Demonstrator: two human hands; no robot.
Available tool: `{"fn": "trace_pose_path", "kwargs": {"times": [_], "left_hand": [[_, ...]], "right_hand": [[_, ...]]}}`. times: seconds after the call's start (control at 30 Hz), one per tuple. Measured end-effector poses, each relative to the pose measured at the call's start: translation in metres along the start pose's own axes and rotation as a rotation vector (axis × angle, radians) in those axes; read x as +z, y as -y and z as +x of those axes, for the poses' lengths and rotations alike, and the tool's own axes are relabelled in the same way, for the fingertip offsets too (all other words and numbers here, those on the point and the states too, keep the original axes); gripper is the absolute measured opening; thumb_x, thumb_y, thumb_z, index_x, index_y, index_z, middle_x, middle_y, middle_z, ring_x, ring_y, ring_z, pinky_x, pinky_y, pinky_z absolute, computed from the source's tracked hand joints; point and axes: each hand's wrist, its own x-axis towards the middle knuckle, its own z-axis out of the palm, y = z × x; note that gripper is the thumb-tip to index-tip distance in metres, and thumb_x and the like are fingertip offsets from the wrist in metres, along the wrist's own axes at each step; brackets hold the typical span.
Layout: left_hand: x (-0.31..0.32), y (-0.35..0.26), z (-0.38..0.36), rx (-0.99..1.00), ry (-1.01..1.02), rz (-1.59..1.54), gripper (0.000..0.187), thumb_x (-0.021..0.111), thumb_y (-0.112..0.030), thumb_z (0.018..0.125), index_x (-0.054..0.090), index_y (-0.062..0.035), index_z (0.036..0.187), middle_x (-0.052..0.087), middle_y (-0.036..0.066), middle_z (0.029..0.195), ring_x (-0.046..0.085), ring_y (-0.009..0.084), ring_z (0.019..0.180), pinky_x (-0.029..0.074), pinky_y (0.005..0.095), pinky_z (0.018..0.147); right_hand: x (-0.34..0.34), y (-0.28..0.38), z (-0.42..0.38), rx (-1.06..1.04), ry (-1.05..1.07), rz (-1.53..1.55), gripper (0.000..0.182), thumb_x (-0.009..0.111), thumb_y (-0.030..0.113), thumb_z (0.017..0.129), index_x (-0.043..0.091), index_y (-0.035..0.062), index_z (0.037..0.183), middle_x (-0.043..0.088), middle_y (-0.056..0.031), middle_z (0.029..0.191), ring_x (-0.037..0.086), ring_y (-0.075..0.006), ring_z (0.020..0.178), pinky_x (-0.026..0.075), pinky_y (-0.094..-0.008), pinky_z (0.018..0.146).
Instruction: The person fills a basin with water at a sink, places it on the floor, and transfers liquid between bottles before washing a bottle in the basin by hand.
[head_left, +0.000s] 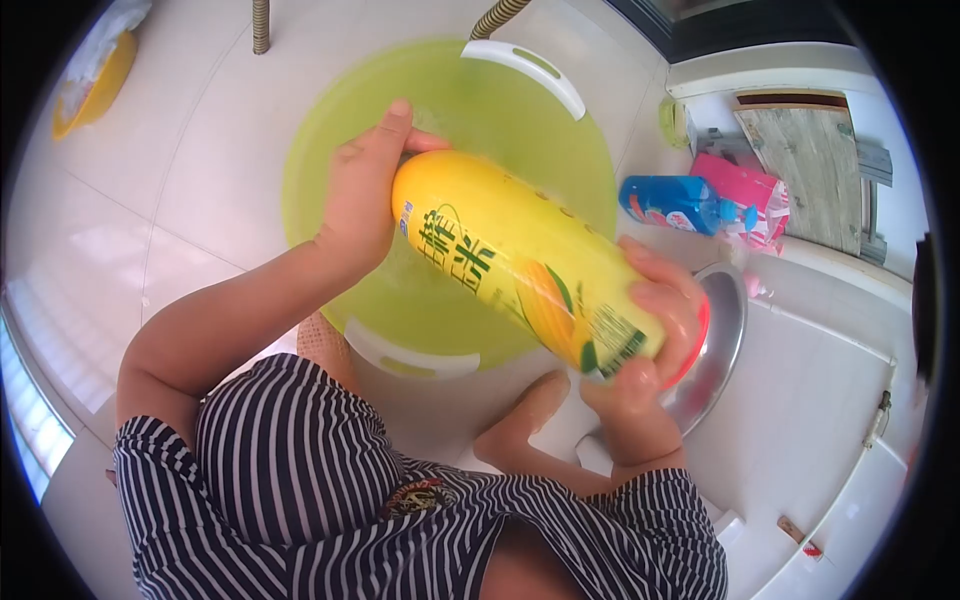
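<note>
Above the green basin (330, 130) on the floor, both hands gripped a yellow bottle (520, 265): left hand (362, 195) at its base, right hand (662, 320) around the red-capped end; washing seemingly under way, unfinished.

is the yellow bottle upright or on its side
On its side: the yellow bottle lies tilted between the left hand and right hand, over the green basin.
</note>
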Motion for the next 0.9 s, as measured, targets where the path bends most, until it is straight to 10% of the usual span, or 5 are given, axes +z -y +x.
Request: {"fn": "trace_pose_path", "kwargs": {"times": [0.1,0.47,0.67,0.73,0.9], "left_hand": [[-0.001,0.033,0.019,-0.383,-0.343,0.067,0.047,0.046,-0.036,0.104,0.070,0.0044,0.103,0.072,0.012,0.090,0.067,0.0190,0.076,0.053,0.0331,0.078],[-0.002,0.059,0.002,-0.461,-0.336,-0.300,0.038,0.049,-0.032,0.103,0.065,0.0022,0.102,0.068,0.012,0.093,0.065,0.0208,0.085,0.051,0.0340,0.075],[-0.012,0.055,0.012,-0.438,-0.161,-0.274,0.033,0.052,-0.030,0.101,0.065,0.0000,0.096,0.068,0.011,0.091,0.065,0.0193,0.080,0.052,0.0335,0.070],[-0.012,0.067,0.017,-0.560,-0.280,-0.256,0.032,0.053,-0.030,0.100,0.065,-0.0007,0.094,0.068,0.012,0.090,0.064,0.0190,0.078,0.052,0.0334,0.070],[-0.001,0.056,0.004,-0.484,-0.060,-0.437,0.025,0.052,-0.025,0.099,0.062,-0.0028,0.092,0.067,0.011,0.087,0.066,0.0227,0.083,0.054,0.0390,0.074]], "right_hand": [[0.005,-0.052,0.004,0.550,0.124,-0.225,0.051,0.044,0.044,0.101,0.054,-0.0007,0.124,0.057,-0.0232,0.120,0.056,-0.0324,0.117,0.043,-0.0426,0.104],[0.004,-0.006,0.017,0.445,0.090,-0.048,0.030,0.047,0.021,0.099,0.059,-0.0013,0.116,0.060,-0.0239,0.114,0.058,-0.0340,0.107,0.046,-0.0421,0.094],[0.007,-0.005,0.002,-0.191,0.306,-0.424,0.036,0.052,0.031,0.099,0.060,0.0026,0.119,0.061,-0.0211,0.116,0.059,-0.0333,0.107,0.047,-0.0425,0.093],[0.013,-0.021,0.010,0.651,0.090,-0.063,0.039,0.057,0.032,0.091,0.062,0.0027,0.117,0.061,-0.0213,0.116,0.060,-0.0347,0.104,0.048,-0.0426,0.092],[-0.002,0.038,0.020,-0.096,0.412,-0.427,0.060,0.064,0.046,0.088,0.058,-0.0042,0.121,0.058,-0.0205,0.122,0.057,-0.0345,0.113,0.044,-0.0424,0.099]]}}
